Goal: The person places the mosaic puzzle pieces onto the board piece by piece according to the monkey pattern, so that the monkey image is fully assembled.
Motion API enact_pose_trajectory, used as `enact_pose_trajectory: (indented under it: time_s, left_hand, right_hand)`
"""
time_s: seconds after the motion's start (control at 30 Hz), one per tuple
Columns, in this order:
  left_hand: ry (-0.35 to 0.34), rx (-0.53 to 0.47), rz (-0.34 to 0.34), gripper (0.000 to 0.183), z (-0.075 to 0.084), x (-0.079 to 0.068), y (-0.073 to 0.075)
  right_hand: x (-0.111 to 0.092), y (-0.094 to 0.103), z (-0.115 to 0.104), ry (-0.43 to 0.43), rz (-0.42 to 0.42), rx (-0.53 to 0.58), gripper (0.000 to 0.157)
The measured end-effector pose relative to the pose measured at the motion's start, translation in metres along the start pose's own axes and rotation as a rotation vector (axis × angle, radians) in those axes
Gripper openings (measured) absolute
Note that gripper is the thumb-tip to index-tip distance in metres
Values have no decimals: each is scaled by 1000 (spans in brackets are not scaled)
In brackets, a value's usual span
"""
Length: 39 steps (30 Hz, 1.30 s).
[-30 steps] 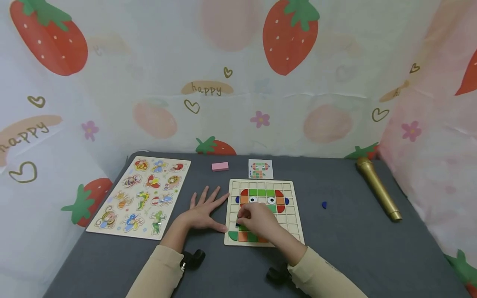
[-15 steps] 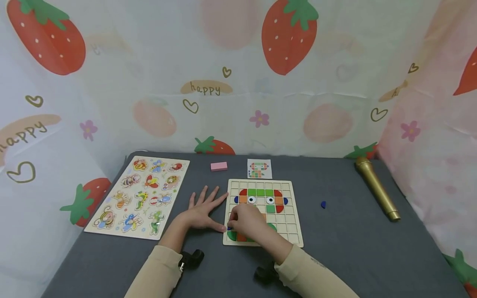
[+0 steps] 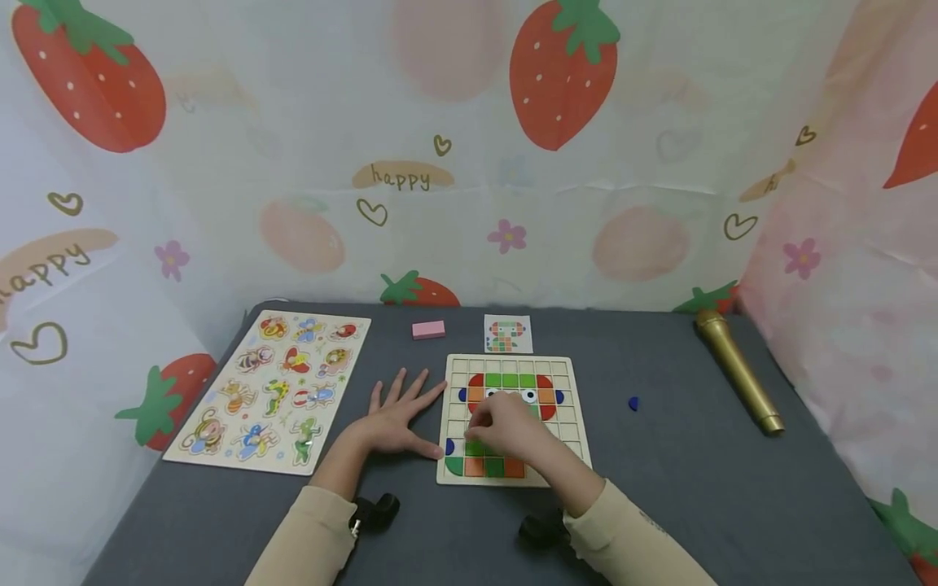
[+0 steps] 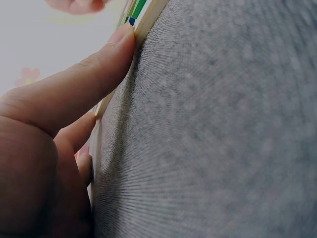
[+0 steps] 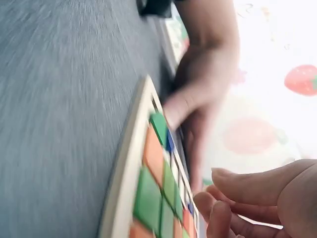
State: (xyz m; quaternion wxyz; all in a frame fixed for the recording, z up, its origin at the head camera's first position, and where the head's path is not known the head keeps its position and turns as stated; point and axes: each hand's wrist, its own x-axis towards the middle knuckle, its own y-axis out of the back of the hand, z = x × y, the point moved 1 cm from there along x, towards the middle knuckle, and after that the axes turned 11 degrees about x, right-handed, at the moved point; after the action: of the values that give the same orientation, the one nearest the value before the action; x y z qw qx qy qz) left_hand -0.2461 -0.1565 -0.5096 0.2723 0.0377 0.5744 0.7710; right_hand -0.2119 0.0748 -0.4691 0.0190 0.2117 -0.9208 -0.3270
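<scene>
A wooden grid board (image 3: 568, 430) lies flat on the table, with red, green, orange and blue pieces and two eye pieces set in its cells. My left hand (image 3: 392, 427) is spread beside it; in the left wrist view the thumb (image 4: 89, 82) touches the board's edge. My right hand (image 3: 509, 426) hovers over the board's middle, covering some cells. In the right wrist view its thumb and bent fingers stand slightly apart with nothing between them. A blue half-round piece (image 3: 450, 447) sits at the board's left edge, near my left thumb. Another blue piece (image 3: 633, 404) lies on the table to the right.
A picture card (image 3: 507, 334) and a pink block (image 3: 428, 330) lie behind the board. At left is an insect puzzle board (image 3: 249, 407). A gold microphone (image 3: 740, 373) rests at far right. A strawberry-print curtain (image 3: 410, 98) stands behind the table.
My right hand moved left with a blue piece, let go of it at the board's left edge, then drew back to the right. The left hand stayed in place.
</scene>
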Motion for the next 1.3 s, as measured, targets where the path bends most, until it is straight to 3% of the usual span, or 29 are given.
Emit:
enact_pose_trajectory:
  time_s: [0.3, 0.5, 0.87, 1.03, 1.3]
  left_hand:
    - [2, -6, 1, 114, -1, -1, 0]
    - [15, -5, 2, 113, -3, -4, 0]
    - [-2, -12, 11, 113, 0, -1, -1]
    - [-7, -9, 13, 112, 0, -1, -3]
    - [-2, -3, 18, 111, -1, 0, -3]
  right_hand:
    - [-25, 47, 30, -33, 151, -6, 5]
    - [-34, 74, 49, -63, 192, -27, 6]
    - [-58, 127, 112, -122, 260, -35, 24]
    - [-67, 141, 134, -93, 272, -109, 29]
    - [-76, 149, 144, -93, 232, -175, 26]
